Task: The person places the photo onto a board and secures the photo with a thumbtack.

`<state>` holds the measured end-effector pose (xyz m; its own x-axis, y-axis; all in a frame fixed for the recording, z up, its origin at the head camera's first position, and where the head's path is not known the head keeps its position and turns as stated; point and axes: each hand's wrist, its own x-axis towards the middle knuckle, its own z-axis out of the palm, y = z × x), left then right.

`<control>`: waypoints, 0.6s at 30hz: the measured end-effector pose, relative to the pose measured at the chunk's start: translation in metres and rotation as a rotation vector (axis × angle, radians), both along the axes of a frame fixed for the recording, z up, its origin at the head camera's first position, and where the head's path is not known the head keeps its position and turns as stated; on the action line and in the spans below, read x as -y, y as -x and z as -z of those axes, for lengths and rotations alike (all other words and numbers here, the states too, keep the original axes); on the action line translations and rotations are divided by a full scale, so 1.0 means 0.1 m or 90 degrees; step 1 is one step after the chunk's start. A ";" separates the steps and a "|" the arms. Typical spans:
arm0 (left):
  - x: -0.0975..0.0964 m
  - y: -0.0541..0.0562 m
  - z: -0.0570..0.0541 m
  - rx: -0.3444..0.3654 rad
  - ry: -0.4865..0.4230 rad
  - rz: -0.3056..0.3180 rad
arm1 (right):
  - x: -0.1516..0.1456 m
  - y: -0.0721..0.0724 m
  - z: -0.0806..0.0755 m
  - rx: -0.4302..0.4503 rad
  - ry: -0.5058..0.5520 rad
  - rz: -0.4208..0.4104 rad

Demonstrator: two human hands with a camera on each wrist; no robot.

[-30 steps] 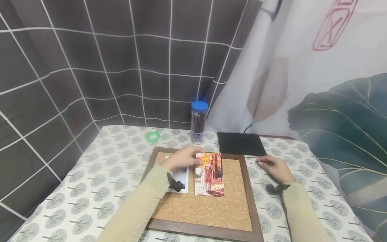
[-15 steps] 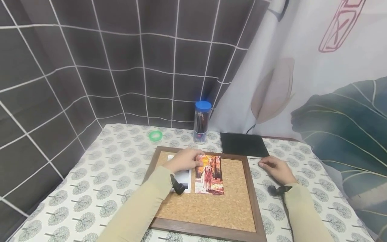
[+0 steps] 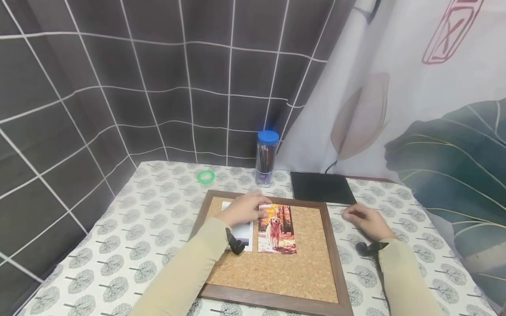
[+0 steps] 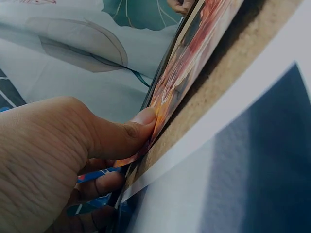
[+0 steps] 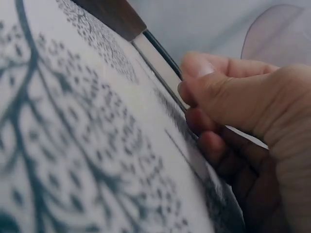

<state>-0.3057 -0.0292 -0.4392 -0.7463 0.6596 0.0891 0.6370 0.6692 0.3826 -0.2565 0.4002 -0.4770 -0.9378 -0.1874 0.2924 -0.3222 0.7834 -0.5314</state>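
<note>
A photo of a golden dog among autumn trees [image 3: 276, 235] overlaps the upper middle of a cork board [image 3: 276, 274] with a brown wooden frame. My left hand [image 3: 245, 208] pinches its upper left corner; in the left wrist view the thumb [image 4: 141, 121] presses on the printed face, with the index finger partly hidden behind. Left of it on the cork is a white-bordered photo [image 3: 248, 235], partly covered by my left hand and wrist. My right hand [image 3: 369, 221] rests on the tablecloth right of the board, fingers loosely curled, with nothing visible between thumb and fingertips in the right wrist view.
A black flat pad [image 3: 322, 188] lies behind the board, near my right fingertips. Further back stands a clear, blue-lidded jar [image 3: 266, 158] holding pencils. A green ring [image 3: 206, 176] lies at the back left. Curtains hang behind the tree-patterned tablecloth [image 3: 134, 237].
The dog photo has come down flatter toward the cork and slightly nearer the white-bordered photo, with my left hand still on its corner. The head view has shifted a little; my right hand stays put.
</note>
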 end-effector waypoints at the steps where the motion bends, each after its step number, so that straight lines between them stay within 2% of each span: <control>1: 0.00 -0.01 0.00 0.001 -0.003 0.000 | 0.01 -0.01 -0.01 0.010 0.013 0.011; 5: -0.01 -0.01 -0.03 0.000 -0.006 0.005 | 0.09 -0.03 -0.08 0.038 0.051 0.038; 11: -0.01 -0.01 -0.04 -0.011 0.003 0.008 | 0.16 -0.02 -0.13 0.068 0.050 0.043; 15: -0.01 -0.01 0.00 -0.027 0.003 0.005 | 0.20 -0.02 -0.18 0.066 0.064 0.028; 18: -0.01 -0.02 0.02 -0.025 0.004 0.002 | 0.31 -0.02 -0.27 0.052 0.076 -0.014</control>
<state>-0.3035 -0.0281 -0.4416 -0.7405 0.6622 0.1144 0.6535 0.6698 0.3526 -0.2540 0.3693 -0.4498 -0.9555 -0.1759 0.2369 -0.2901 0.7067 -0.6454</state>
